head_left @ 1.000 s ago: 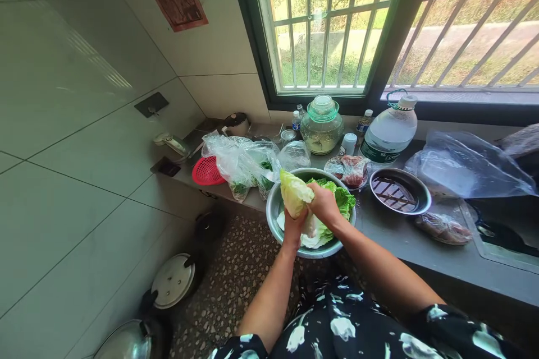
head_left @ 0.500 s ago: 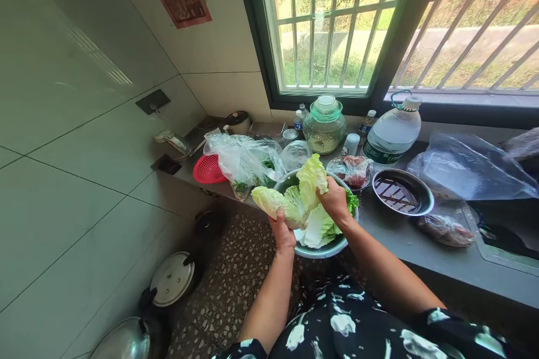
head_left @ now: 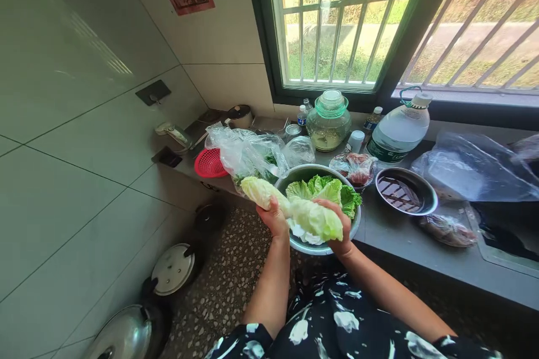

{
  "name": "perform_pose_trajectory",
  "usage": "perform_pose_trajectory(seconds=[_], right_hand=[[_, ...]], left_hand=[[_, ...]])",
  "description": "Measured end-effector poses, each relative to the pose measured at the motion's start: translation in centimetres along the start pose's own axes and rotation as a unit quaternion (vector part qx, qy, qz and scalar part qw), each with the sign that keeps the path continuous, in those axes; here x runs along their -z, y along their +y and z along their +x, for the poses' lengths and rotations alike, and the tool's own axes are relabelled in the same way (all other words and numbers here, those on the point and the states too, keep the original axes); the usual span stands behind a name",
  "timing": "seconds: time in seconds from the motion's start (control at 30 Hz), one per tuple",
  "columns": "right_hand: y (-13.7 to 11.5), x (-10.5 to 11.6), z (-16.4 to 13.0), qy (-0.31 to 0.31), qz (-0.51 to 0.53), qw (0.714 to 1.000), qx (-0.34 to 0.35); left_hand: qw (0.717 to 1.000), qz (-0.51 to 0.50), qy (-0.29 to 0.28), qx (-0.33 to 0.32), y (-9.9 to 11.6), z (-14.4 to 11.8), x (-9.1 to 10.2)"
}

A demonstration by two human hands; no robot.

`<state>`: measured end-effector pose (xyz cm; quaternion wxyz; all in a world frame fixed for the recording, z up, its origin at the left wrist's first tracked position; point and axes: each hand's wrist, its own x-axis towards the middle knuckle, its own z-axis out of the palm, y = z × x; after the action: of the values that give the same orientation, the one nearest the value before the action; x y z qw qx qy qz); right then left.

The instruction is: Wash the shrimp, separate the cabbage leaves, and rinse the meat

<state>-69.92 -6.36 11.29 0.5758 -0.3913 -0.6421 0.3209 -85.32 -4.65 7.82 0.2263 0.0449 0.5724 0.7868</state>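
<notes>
Already loose green leaves fill the round steel bowl (head_left: pixel 356 224) at the worktop's front edge; left hand (head_left: pixel 274 217) grips the pale cabbage head (head_left: pixel 263 192), right hand (head_left: pixel 343 235) a peeled leaf (head_left: pixel 315 217).

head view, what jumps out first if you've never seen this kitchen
At centre, the left hand grips a pale cabbage while the right hand holds a torn-off leaf, both at the near rim of a metal bowl of green leaves. Behind it, a barred window glows brightly, with a glass jar and a big water jug on the counter below.
</notes>
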Motion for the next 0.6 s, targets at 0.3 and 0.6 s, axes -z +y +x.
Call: perform_pose_trajectory(seconds=[0.3, 0.6], right_hand=[[4.8, 3.6, 3.6, -0.082, -0.191, 0.942, -0.264], [3.5, 0.3, 5.7, -0.215, 0.109, 0.920, -0.309]], left_hand=[[0.969, -0.091, -0.153, 0.170, 1.2, 2.9, 0.6], [0.814, -0.065, -0.403, 0.414, 3.4, -0.7, -0.6]])
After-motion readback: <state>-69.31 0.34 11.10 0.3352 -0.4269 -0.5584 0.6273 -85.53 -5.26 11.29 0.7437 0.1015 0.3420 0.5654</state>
